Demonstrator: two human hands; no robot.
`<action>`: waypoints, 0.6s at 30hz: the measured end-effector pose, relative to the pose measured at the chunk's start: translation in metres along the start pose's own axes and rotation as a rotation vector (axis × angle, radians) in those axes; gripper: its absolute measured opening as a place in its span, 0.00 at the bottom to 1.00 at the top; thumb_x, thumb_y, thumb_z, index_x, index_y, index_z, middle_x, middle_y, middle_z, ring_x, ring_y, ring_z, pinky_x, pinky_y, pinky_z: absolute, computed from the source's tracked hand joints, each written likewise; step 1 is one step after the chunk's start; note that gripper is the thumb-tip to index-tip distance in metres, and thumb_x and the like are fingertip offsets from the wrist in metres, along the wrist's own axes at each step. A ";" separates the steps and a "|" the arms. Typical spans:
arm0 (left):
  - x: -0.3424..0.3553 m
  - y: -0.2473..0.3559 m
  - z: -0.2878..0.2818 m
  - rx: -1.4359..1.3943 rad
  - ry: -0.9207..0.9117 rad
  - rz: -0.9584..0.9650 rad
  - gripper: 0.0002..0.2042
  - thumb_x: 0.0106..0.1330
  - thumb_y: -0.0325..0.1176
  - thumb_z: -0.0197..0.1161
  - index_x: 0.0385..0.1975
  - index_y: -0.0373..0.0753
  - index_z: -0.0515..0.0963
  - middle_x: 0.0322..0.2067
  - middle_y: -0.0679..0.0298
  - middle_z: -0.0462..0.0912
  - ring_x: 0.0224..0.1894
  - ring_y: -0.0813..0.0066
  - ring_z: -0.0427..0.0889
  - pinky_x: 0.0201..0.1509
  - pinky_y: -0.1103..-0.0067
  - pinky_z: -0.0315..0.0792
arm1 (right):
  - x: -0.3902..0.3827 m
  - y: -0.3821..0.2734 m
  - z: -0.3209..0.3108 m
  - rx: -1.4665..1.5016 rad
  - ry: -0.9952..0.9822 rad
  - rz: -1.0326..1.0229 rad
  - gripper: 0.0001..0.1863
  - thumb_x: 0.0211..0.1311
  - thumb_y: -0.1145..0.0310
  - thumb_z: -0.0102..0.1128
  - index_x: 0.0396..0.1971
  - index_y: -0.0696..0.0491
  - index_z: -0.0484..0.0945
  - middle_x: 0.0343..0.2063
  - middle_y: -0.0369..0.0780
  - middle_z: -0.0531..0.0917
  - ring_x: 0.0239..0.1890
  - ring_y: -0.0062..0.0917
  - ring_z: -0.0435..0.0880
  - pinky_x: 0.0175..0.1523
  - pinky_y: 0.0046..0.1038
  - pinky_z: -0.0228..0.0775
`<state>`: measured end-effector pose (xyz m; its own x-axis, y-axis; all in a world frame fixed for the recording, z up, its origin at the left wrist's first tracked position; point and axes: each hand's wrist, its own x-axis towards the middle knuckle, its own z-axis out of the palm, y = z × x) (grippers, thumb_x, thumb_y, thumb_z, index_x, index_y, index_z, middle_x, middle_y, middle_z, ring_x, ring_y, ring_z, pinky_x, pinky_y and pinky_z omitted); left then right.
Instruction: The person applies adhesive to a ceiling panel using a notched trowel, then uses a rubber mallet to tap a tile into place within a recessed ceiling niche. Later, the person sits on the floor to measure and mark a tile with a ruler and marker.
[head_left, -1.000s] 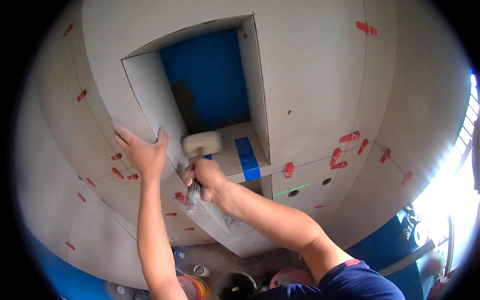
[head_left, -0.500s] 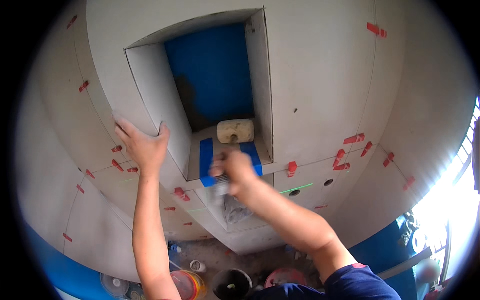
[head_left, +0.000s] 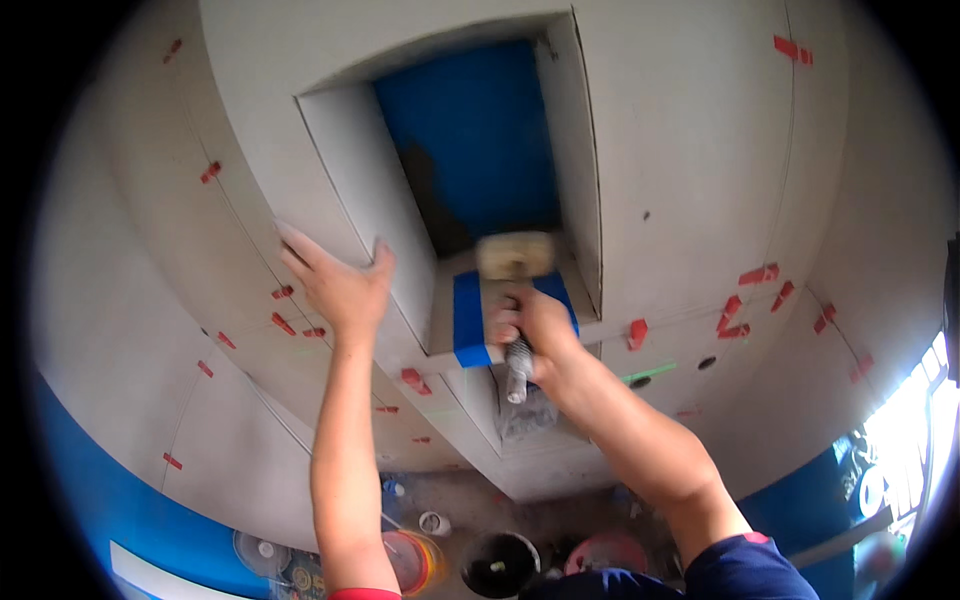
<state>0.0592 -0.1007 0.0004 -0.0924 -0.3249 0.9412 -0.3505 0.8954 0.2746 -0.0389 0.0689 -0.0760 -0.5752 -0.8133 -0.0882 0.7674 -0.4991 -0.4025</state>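
Observation:
My right hand (head_left: 540, 325) is wrapped round the dark ribbed handle (head_left: 519, 365) of a rubber mallet. Its pale, blurred head (head_left: 516, 257) is over the bottom ledge of a wall niche (head_left: 440, 312); whether it touches the ledge I cannot tell. Two strips of blue tape (head_left: 468, 310) lie over the front edge of that ledge, one on each side of the mallet. My left hand (head_left: 345, 290), fingers spread, rests on the pale tile face left of the niche, its thumb near the niche's side edge.
Red clips (head_left: 638, 334) sit along the tile joints. A green light line (head_left: 645, 375) crosses the wall below the niche, near a round hole (head_left: 708, 362). On the floor stand a black bucket (head_left: 502, 562), a pinkish tub (head_left: 608, 552) and a yellow-rimmed bucket (head_left: 410, 560). Bright window at right.
The whole view has shifted, so the niche appears farther right. The mallet's handle end has swung a little to the right relative to the ledge. My left hand keeps its place on the tile.

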 end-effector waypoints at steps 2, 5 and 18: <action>0.001 -0.001 -0.001 0.017 -0.001 -0.020 0.56 0.47 0.40 0.71 0.69 0.23 0.38 0.59 0.40 0.57 0.57 0.41 0.68 0.56 0.59 0.69 | -0.022 0.008 0.018 -0.033 0.092 -0.035 0.13 0.73 0.67 0.41 0.24 0.51 0.59 0.16 0.30 0.61 0.16 0.15 0.61 0.19 0.17 0.57; -0.001 0.007 -0.001 -0.030 -0.035 -0.068 0.56 0.47 0.40 0.71 0.69 0.23 0.38 0.60 0.39 0.56 0.57 0.41 0.68 0.56 0.59 0.69 | -0.041 0.024 0.035 -0.093 0.010 0.126 0.14 0.73 0.66 0.43 0.24 0.52 0.61 0.15 0.29 0.61 0.15 0.15 0.61 0.19 0.17 0.57; -0.004 -0.008 0.001 -0.124 -0.021 -0.025 0.56 0.46 0.38 0.71 0.69 0.23 0.39 0.63 0.37 0.52 0.63 0.39 0.61 0.61 0.58 0.66 | -0.217 -0.009 -0.154 -1.018 -0.164 0.319 0.15 0.66 0.57 0.62 0.29 0.52 0.73 0.19 0.32 0.74 0.13 0.14 0.68 0.18 0.18 0.61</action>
<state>0.0617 -0.1067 -0.0055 -0.1048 -0.3526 0.9299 -0.2347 0.9174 0.3214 0.0355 0.2961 -0.1938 -0.2872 -0.9298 -0.2300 0.2357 0.1642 -0.9579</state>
